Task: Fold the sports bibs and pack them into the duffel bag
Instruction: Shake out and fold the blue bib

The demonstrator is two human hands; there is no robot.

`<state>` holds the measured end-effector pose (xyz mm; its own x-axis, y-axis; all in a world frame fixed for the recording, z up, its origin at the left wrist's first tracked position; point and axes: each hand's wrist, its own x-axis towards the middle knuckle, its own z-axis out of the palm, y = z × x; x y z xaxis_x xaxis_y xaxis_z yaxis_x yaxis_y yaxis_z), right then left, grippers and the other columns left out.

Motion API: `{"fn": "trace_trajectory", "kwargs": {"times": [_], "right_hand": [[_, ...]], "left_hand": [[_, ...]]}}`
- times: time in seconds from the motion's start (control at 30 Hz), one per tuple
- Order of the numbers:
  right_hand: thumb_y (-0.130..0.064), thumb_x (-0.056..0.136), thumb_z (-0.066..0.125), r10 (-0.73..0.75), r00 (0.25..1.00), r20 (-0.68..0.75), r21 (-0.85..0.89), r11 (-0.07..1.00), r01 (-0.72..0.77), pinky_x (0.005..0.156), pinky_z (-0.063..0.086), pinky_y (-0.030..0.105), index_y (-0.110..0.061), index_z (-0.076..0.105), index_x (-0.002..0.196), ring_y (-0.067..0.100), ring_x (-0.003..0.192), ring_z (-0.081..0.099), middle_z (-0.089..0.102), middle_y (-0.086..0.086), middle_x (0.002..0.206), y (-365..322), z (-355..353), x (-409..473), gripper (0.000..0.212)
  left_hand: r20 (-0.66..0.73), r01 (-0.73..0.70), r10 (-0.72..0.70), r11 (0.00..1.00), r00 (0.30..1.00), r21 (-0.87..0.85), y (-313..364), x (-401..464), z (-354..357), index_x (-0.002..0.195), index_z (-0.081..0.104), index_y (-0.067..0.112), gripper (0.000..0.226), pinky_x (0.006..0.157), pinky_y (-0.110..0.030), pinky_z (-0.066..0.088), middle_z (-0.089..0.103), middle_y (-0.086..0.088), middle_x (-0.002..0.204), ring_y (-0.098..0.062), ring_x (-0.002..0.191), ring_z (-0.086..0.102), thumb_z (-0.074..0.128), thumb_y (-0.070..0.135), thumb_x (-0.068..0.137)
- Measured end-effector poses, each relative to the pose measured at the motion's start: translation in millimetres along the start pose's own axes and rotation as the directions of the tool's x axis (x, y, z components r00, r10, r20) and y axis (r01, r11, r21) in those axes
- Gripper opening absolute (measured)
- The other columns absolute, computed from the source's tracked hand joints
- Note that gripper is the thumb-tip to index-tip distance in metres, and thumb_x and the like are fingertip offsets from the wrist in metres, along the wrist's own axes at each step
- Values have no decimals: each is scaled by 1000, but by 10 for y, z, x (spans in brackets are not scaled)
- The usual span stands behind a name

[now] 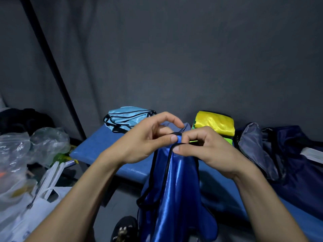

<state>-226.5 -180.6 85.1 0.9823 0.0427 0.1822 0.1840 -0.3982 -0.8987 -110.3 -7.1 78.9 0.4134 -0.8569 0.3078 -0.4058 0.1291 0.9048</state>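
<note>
Pinching the top of a royal blue bib (174,186), the left hand (141,144) and the right hand (208,151) meet at the middle of the scene, thumbs and forefingers clamped on its black-bound shoulder edges while the other fingers curl loosely apart. The bib hangs down from that grip toward the near edge, in front of a blue padded bench (104,145). Its cloth is thin, glossy and satin-like, falling in long soft folds — it looks very light and limp, and likely slippery, so the stitched black trim is the surer place to hold, since the sheen of the panels would slide between fingertips. Farther off on the bench lie a pale blue bib (125,117), folded flat with the same dark binding, and to its right a yellow bib (215,123) folded into a plump square above a strip of bright green cloth. At the right sits a dark navy duffel bag (288,154), slack and crumpled, its mouth seemingly open. Crinkled clear plastic bags (26,151) crowd the left side.
</note>
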Motion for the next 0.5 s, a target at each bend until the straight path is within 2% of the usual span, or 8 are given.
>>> {"fn": "trace_trajectory", "kwargs": {"times": [0.07, 0.13, 0.2, 0.3, 0.33, 0.43, 0.5], "right_hand": [[-18, 89, 75, 12, 1000, -8, -10, 1000, -12, 62, 27, 25, -17, 58, 57, 10, 61, 34, 40, -5, 59, -11, -5, 5, 36], [-18, 89, 75, 23, 999, -27, -4, 1000, -23, 58, 22, 29, -18, 55, 53, 12, 59, 28, 33, -2, 58, -25, -25, 6, 41], [-18, 89, 74, 29, 996, -80, 13, 1000, -28, 55, 18, 31, -20, 46, 51, 15, 58, 24, 28, 2, 59, -37, -44, 6, 47], [-24, 84, 71, 17, 991, -133, 36, 999, -12, 54, 17, 32, -21, 39, 51, 17, 58, 22, 25, 3, 59, -55, -25, 3, 47], [-25, 83, 70, 11, 991, -132, 39, 999, -6, 53, 17, 31, -22, 39, 51, 16, 57, 22, 26, 2, 58, -57, -3, 7, 45], [-25, 82, 69, 4, 990, -143, 57, 998, 4, 53, 17, 31, -22, 41, 50, 14, 56, 23, 28, -1, 56, -41, 64, 26, 43], [-27, 83, 69, -2, 989, -149, 91, 996, 16, 54, 16, 32, -18, 40, 51, 16, 57, 23, 26, 3, 57, -35, 74, 29, 44]], "left_hand": [[-54, -54, 58, 996, 997, 68, 13, -8, 26, 111, 58, 9, 15, 67, -53, 43, 66, -14, 73, -39, 67, 53, 65, 12, 98], [-107, -80, 93, 990, 990, 119, 13, -22, 32, 102, 60, 9, 12, 70, -61, 46, 69, -15, 80, -43, 72, 58, 69, 14, 96], [-89, -79, 91, 989, 992, 125, 10, -37, 34, 101, 63, 7, 6, 72, -58, 47, 68, -11, 84, -32, 75, 59, 66, 12, 97], [-71, -37, 42, 997, 997, 66, 4, -70, 34, 103, 66, 7, 9, 74, -41, 47, 65, -3, 87, -17, 79, 54, 59, 12, 100], [-70, -28, 31, 999, 997, 47, 5, -85, 38, 103, 67, 8, 10, 76, -39, 48, 66, -6, 88, -17, 81, 56, 61, 15, 98], [-57, -37, 42, 996, 997, 80, 0, -118, 63, 100, 69, 13, 16, 83, -52, 52, 69, -16, 95, -34, 84, 62, 75, 25, 90], [-75, -50, 59, 993, 995, 108, -14, -123, 66, 97, 70, 12, 13, 81, -50, 54, 70, -16, 91, -34, 80, 64, 77, 19, 89]]}}
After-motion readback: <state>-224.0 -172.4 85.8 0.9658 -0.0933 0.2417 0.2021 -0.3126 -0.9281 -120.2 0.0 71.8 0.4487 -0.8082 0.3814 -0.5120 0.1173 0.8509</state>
